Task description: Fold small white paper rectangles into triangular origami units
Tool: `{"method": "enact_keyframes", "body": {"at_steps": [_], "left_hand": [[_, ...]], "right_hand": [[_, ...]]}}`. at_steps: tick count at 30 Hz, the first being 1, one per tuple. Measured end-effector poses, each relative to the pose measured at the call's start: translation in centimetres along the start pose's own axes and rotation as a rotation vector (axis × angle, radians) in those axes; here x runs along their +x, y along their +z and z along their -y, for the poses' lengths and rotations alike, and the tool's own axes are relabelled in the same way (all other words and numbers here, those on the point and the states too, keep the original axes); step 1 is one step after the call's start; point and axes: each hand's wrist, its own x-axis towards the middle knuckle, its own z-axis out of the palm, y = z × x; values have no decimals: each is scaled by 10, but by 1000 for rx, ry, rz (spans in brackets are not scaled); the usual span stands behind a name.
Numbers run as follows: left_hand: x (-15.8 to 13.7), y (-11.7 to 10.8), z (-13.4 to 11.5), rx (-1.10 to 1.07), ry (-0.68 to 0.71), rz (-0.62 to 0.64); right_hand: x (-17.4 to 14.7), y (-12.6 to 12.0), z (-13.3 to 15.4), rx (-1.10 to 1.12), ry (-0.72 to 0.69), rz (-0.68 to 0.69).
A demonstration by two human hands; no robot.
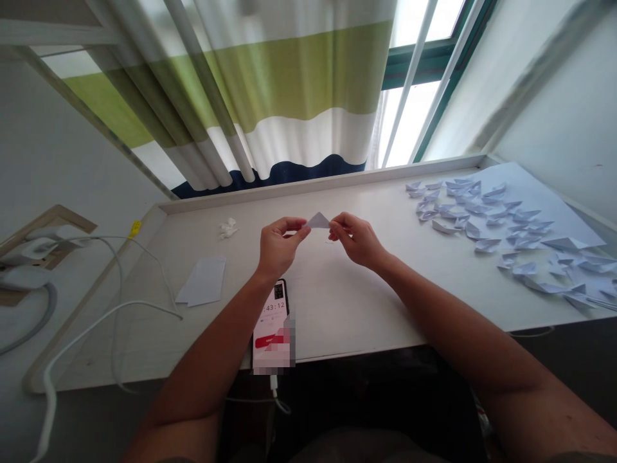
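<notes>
Between both hands, a small folded white paper (319, 221) with a pointed top is held above the middle of the table. My left hand (283, 243) pinches its left corner between thumb and fingers. On the other side, my right hand (355, 236) grips the right corner, its fingers curled in. A tiny white scrap (330, 242) shows just below the folded paper. Many folded paper boats (475, 207) lie spread over the right side of the table.
Flat paper sheets (204, 281) lie at the left, with a crumpled paper (228, 227) behind them. A plugged-in phone (270, 328) rests by the front edge near my left forearm. White cables (116, 308) cross the left side. A large white sheet (520, 183) lies beneath some boats.
</notes>
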Motion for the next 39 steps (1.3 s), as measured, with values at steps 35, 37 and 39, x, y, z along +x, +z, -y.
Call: {"method": "enact_keyframes", "body": {"at_steps": [35,37,39], "left_hand": [[-1,-1,4,-45,70,173],[-4,-2,3,-19,132,166],[-6,-3,0,13,199,156]], "right_hand": [[1,4,6,373,190,29],[2,3,6,406,215,18],[3,1,6,454,242,13]]}}
